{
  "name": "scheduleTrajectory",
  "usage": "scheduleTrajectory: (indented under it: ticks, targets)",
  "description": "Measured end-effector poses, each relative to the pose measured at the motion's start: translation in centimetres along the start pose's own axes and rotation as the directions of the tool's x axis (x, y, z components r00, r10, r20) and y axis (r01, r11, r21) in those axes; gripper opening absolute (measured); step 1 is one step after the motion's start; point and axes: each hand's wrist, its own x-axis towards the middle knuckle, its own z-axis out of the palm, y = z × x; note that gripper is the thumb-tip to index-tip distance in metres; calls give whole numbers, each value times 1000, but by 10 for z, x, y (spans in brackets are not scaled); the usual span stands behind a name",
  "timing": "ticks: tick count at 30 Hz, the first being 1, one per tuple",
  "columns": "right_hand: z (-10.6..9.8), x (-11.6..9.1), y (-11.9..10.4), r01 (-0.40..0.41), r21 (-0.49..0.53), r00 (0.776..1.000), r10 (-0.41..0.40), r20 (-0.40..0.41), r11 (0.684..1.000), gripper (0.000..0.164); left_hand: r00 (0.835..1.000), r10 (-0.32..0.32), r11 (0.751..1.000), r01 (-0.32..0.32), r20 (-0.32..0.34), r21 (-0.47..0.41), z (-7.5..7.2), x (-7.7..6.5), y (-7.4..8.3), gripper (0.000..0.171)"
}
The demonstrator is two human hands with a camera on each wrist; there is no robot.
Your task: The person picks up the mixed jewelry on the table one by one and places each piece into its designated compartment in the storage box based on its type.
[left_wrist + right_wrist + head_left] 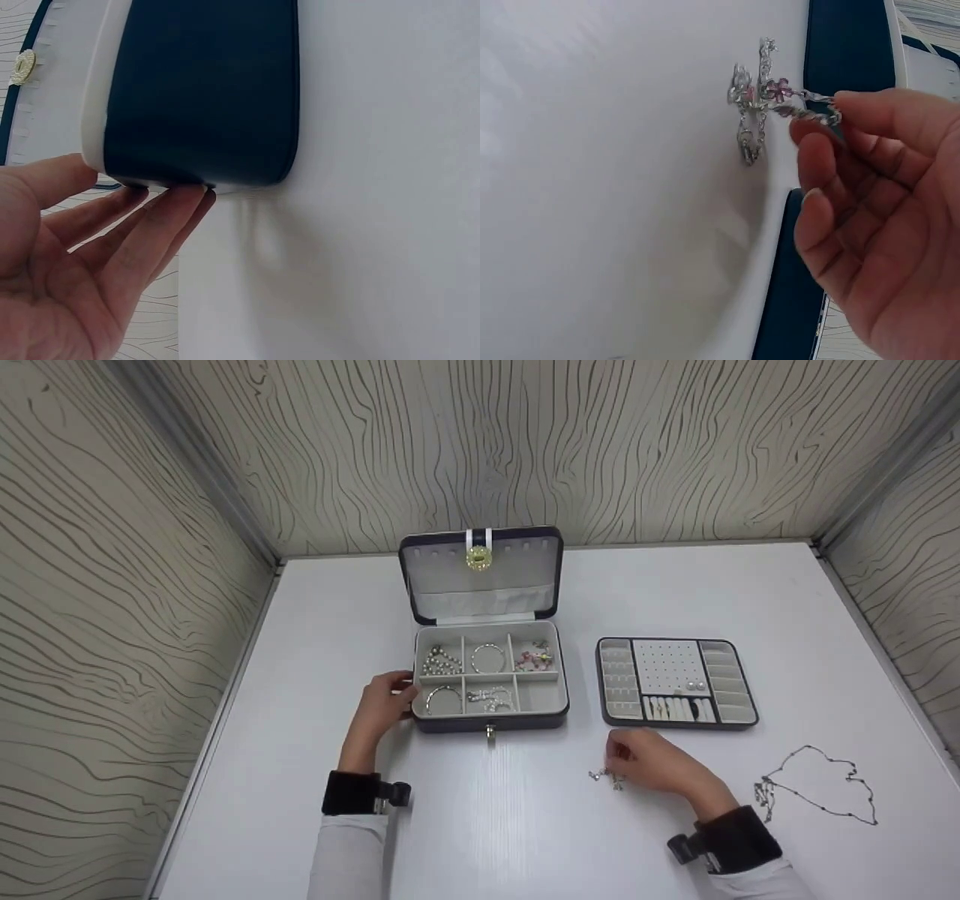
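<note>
My right hand (649, 759) pinches a silver chain bracelet (600, 774) between thumb and forefinger. In the right wrist view the bracelet (754, 112) dangles against the white table, with a pink flower charm (778, 90) on it. At the jewelry box (491, 724) my left hand (382, 706) rests against the left side. In the left wrist view its fairly straight fingers (161, 225) touch the dark blue box wall (202, 90), the thumb near the pale rim. The lid (484, 577) stands up. Bead strands, bangles and bracelets lie in the compartments; the front right one looks bare.
A jewelry tray (679, 720) with ring slots and stud earrings lies right of the box, just beyond my right hand. Farther right a long dark necklace (817, 810) is spread on the white table (525, 825). Patterned walls (495, 450) border the table.
</note>
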Motion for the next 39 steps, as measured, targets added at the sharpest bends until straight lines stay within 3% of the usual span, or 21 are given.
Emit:
scheduleTrajectory:
  ticks: [8, 13, 17, 21, 24, 27, 32, 36, 38, 39]
  targets:
    - [-2, 1, 2, -4, 177, 999, 11, -38, 984, 7, 1000, -11, 1000, 11, 3, 5, 0, 2, -1, 40]
    - [-5, 3, 1, -16, 363, 996, 48, -79, 932, 6, 1000, -1, 1000, 1, -1, -2, 0, 2, -2, 39]
    - [-7, 3, 0, -33, 555, 993, 89, -76, 831, 14, 1000, 5, 1000, -5, -3, -8, 0, 2, -2, 39]
    - [-10, 3, -2, -78, 722, 988, 148, -35, 688, 23, 1000, -3, 1000, 3, -2, -4, 0, 2, -1, 40]
    - [-13, 2, -3, -94, 804, 985, 171, -10, 588, 28, 1000, -5, 1000, 5, -1, 4, 0, 2, -2, 40]
    - [-17, 1, -5, -89, 849, 987, 163, 4, 520, 33, 1000, -7, 1000, 7, 0, 4, 0, 2, -2, 40]
    - [-24, -2, -10, -58, 893, 996, 83, 24, 445, 46, 1000, -7, 1000, 7, 0, -5, 0, 2, -3, 39]
    - [-30, -4, -13, 13, 940, 998, -65, 9, 340, 57, 1000, -6, 1000, 6, 0, -10, 0, 3, -3, 39]
    - [-33, -4, -16, 62, 948, 990, -141, -18, 313, 64, 1000, -8, 1000, 8, 0, -13, 0, 2, -3, 39]
    - [-35, -4, -18, 87, 945, 985, -172, -33, 316, 67, 1000, -9, 1000, 9, 0, -13, 0, 2, -3, 39]
